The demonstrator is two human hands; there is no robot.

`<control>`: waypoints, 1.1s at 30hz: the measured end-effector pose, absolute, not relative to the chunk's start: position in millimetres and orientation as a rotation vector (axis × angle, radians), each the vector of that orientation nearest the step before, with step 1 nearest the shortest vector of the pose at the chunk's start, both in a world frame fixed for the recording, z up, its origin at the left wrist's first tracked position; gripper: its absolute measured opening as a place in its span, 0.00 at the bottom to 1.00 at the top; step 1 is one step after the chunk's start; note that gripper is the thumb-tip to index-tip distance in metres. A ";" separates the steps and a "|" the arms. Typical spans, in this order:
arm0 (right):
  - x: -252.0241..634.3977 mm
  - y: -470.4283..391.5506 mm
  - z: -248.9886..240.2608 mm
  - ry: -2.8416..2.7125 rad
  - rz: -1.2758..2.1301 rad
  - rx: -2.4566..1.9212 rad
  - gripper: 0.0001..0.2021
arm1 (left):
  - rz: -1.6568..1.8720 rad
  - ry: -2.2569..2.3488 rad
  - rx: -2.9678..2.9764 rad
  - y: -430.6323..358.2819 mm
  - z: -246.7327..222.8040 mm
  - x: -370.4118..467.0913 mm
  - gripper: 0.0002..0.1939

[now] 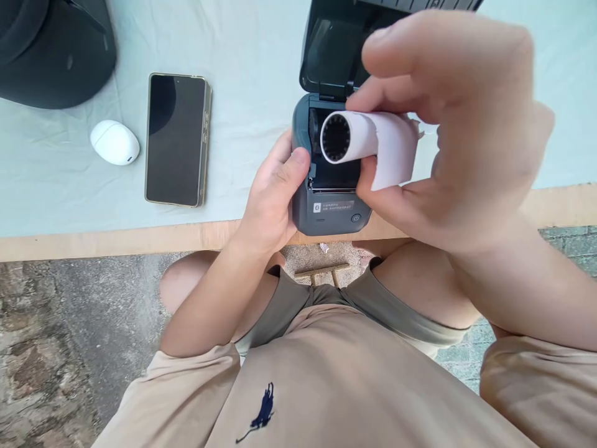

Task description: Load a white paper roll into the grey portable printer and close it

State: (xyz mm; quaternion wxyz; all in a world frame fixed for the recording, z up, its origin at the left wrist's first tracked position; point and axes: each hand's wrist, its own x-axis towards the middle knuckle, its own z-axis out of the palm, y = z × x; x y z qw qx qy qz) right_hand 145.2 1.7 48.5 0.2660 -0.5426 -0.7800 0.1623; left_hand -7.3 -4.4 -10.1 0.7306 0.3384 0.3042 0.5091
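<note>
A small dark grey printer [332, 214] sits near the table's front edge with its lid [329, 53] flipped up and its compartment exposed. My left hand [276, 193] grips the printer's left side, thumb on the rim. Over the open compartment, my right hand [466, 130] holds a white paper roll [361, 134] between thumb and fingers. The roll's black toothed core faces left, and a loose flap of paper hangs down from it. The roll hides part of the compartment.
Left of the printer lie a black phone [175, 140] and a white oval case [114, 142]. A black cap [56, 56] rests at the far left. The table [242, 74] has a pale cloth and a bare wooden front edge.
</note>
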 end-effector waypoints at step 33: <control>163.6 4.1 30.1 -2.218 0.271 -1.089 0.09 | 1.134 0.627 0.939 0.1 -31.6 -18.1 0.30</control>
